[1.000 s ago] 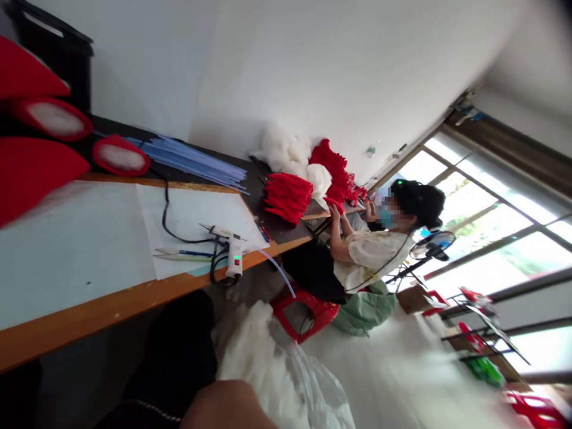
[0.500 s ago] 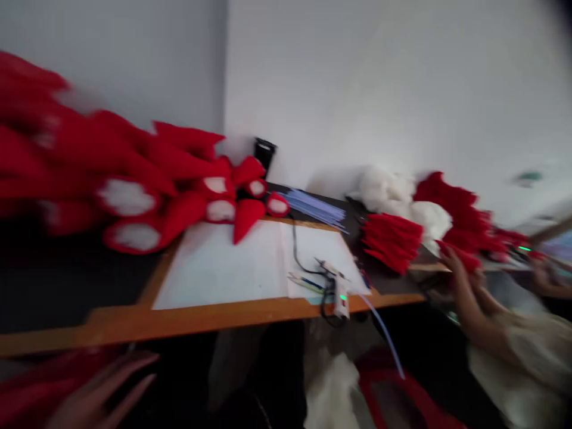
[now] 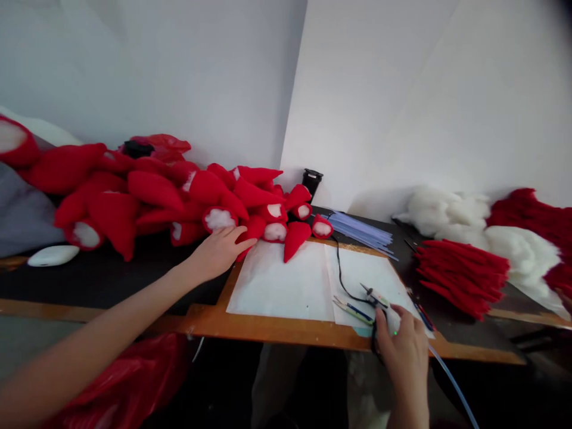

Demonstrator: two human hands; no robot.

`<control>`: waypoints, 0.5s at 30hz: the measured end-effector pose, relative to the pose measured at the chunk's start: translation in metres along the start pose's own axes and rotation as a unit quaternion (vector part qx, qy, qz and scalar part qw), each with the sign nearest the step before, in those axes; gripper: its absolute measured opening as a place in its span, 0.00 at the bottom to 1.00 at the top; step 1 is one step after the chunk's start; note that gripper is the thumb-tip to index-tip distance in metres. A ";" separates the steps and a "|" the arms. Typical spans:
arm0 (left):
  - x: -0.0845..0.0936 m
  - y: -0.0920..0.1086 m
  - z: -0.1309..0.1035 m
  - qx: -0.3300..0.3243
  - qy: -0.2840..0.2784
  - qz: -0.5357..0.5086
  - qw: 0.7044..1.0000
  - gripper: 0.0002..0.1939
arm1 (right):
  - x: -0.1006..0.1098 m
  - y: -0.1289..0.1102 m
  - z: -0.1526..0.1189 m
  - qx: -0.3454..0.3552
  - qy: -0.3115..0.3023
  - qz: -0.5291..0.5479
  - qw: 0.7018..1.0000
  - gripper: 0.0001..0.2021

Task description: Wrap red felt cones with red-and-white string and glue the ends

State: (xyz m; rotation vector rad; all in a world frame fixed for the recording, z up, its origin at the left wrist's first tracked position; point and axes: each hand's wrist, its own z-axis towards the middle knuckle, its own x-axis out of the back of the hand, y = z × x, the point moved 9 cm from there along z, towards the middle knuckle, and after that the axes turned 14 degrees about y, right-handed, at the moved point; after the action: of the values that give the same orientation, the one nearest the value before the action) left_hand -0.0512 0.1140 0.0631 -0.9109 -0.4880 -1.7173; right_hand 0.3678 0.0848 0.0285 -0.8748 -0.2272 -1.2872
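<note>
My left hand (image 3: 221,253) reaches to the edge of a pile of red stuffed cones. Its thumb and finger are spread over a red stuffed cone (image 3: 254,227); the other fingers are partly hidden. At the right, my right hand (image 3: 404,339) has its fingers around the body of a white hot glue gun (image 3: 379,299) with a small green light. The gun's dark tip points up and left over white paper (image 3: 286,286). A long, pale glue stick (image 3: 456,381) trails behind my right hand. Beside the gun lie thread snips (image 3: 355,311) with yellow-green and dark handles.
Red stuffed cones (image 3: 152,190) with white filling heap along the wall. Lilac glue sticks (image 3: 357,229) lie behind the paper. Rightward are stacked red fabric pieces (image 3: 462,274) and white stuffing (image 3: 447,208). A white computer mouse (image 3: 53,256) rests at left. Another person's hand shows at the right edge.
The view has swung left. My left hand has come up from below the table to the red cones. My right hand has come into view and closed around the glue gun.
</note>
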 end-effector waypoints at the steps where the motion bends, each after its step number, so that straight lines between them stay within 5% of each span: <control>1: -0.009 -0.001 0.005 -0.021 -0.019 0.003 1.000 0.21 | -0.009 0.015 0.001 -0.023 -0.011 -0.056 0.998 0.31; 6: -0.032 0.012 0.014 -0.081 -0.046 -0.003 0.996 0.25 | -0.019 0.055 -0.005 -0.099 -0.051 -0.138 0.984 0.31; 11: -0.054 0.011 0.010 -0.097 -0.089 -0.062 0.989 0.29 | -0.014 0.053 -0.005 -0.102 -0.064 -0.113 0.986 0.27; 15: -0.050 0.003 0.016 -0.078 -0.063 -0.117 0.988 0.19 | -0.005 0.052 -0.005 -0.117 -0.005 -0.053 0.992 0.26</control>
State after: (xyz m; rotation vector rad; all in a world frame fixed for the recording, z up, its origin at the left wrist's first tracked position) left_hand -0.0369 0.1557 0.0342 -1.1160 -0.5682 -1.9401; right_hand 0.4109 0.0860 -0.0009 -1.0805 -0.1327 -1.4277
